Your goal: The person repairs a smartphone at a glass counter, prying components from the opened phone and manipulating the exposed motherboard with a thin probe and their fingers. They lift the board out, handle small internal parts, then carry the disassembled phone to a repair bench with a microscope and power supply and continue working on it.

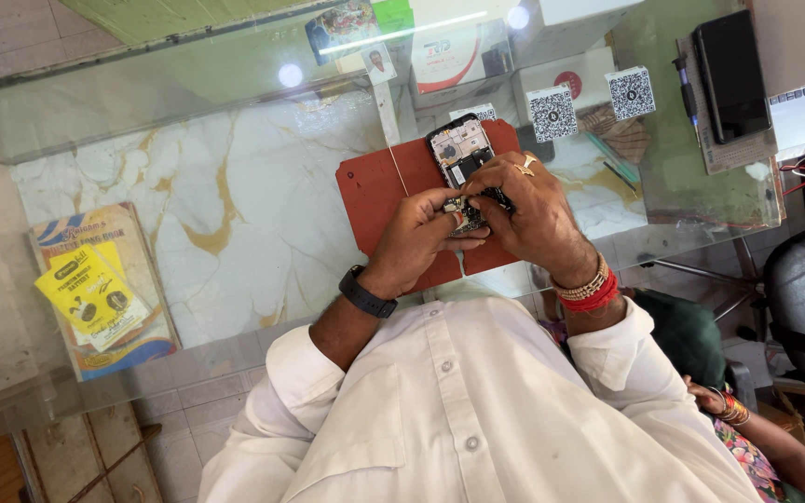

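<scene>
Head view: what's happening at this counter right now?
A person in a white shirt works with both hands on an opened phone lying on a red mat on a glass counter. The left hand and right hand meet over its lower end, hiding it. A yellow packet lies off to the side, untouched.

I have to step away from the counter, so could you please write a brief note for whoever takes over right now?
Left hand: fingertips pinching at the lower end of the opened phone.
Right hand: laid over the phone's lower half, steadying it.
Phone: back cover off, insides exposed, lying on the red mat on the glass counter.
Done: phone opened.
Left: work at its lower end is in hand; the part being gripped is too small to tell.
</scene>
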The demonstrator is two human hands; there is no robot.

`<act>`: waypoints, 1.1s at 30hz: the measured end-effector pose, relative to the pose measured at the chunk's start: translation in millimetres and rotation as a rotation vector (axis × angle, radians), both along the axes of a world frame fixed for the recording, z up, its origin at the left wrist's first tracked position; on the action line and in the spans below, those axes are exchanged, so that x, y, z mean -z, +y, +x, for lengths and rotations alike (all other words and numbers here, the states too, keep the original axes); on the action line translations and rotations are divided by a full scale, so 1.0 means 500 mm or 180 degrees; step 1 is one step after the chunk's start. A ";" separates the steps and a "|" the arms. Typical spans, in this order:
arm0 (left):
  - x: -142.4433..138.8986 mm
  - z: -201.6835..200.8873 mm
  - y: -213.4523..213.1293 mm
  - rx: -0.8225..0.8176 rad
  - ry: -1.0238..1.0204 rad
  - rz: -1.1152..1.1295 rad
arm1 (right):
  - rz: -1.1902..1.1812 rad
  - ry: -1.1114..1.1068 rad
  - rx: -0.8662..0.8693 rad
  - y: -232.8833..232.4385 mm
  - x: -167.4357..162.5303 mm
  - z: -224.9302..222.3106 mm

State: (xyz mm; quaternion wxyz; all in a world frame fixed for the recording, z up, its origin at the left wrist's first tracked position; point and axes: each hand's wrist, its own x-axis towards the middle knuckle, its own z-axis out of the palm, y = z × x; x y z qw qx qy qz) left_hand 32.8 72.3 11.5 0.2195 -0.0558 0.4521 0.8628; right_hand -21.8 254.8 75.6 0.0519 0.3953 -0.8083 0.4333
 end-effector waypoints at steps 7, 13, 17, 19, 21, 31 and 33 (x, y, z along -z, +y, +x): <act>0.004 0.003 0.000 0.0010 0.0275 -0.0613 | 0.0284 0.0090 -0.0164 0.000 -0.010 -0.005; -0.015 0.007 0.002 0.0068 0.0580 -0.1440 | 0.0463 0.0460 -0.0257 -0.004 -0.026 -0.006; -0.028 0.013 0.005 0.0171 0.0624 -0.1598 | 0.0380 0.0642 -0.0303 0.000 -0.030 0.005; -0.034 0.017 0.008 0.0216 0.0623 -0.1583 | 0.0456 0.0585 -0.0346 0.005 -0.033 0.010; -0.042 0.019 0.009 0.0269 0.0740 -0.1762 | 0.0549 0.0538 -0.0372 0.008 -0.035 0.011; -0.042 0.018 0.001 0.0230 0.1075 -0.1998 | 0.0827 0.0311 -0.0456 0.005 -0.047 0.009; -0.029 0.017 -0.002 0.0195 0.0785 -0.1535 | 0.0658 0.0209 -0.0369 0.002 -0.041 0.010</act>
